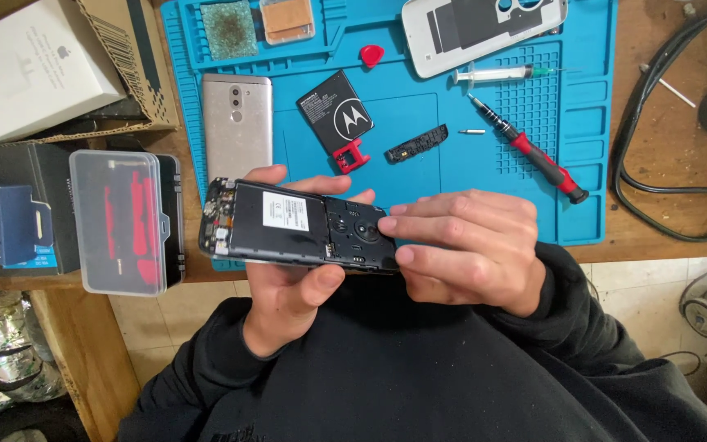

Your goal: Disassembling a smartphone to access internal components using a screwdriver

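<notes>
Cradling an opened smartphone (300,225) from below, the left hand (288,286) has its fingers curled up around the phone's far and near edges, clamped on the body so the device lies level above the person's lap, just off the near edge of the blue repair mat (419,172). The phone's back cover is off (its dark inner frame, a white label and the round camera area all face up). The right hand (468,250) comes in from the right, its fingertips (394,223) bunched together and pressed against the phone's end near the camera ring; whether they pinch any small part there I cannot tell.

On the mat behind the hands lie a black battery (335,110) with a red pull tab (351,155), a short black plastic strip (416,144), a red-handled precision screwdriver (529,149), a loose driver bit (472,131), a syringe (501,74), a red triangular pick (372,55) and a second, gold-coloured phone (237,127) lying back up. A white back cover (476,29) rests at the mat's far edge. To the left sit a clear plastic case (124,219) with red contents, a dark blue box (2,221) and a white box (30,65) inside a cardboard carton. Black cable (664,205) loops over the wooden bench at right.
</notes>
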